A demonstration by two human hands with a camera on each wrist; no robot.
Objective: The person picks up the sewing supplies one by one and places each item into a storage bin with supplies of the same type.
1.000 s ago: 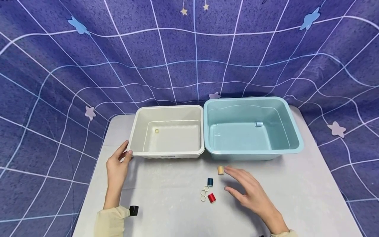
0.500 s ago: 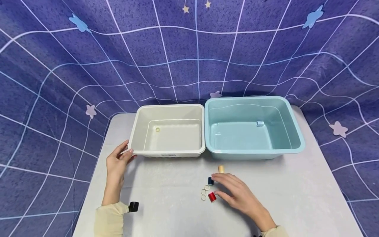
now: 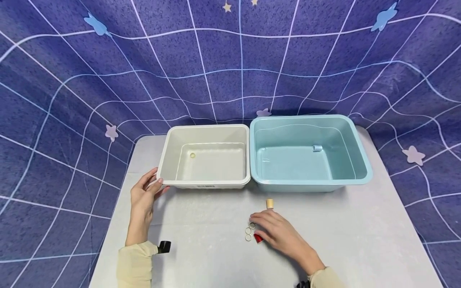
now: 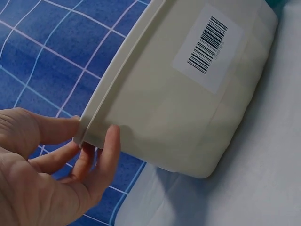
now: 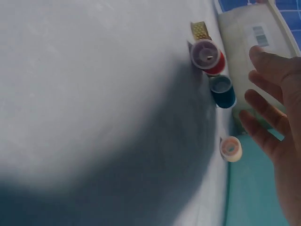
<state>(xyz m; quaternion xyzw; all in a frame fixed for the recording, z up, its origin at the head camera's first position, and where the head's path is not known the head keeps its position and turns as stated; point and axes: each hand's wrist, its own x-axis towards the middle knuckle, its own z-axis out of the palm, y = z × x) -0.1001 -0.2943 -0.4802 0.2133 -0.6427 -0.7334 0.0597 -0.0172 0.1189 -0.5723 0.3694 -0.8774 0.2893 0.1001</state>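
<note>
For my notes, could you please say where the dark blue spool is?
The right wrist view shows the dark blue spool right of centre, between the red spool and tan spool.

Curtained booth — starry drapes (image 3: 223, 90), table (image 3: 201, 234)

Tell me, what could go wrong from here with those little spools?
The right hand hangs over the red spool, blue spool and small rings, close together, so grasping one might knock another away. The left hand pinches the white bin at its rim; a tug could shift it.
</note>
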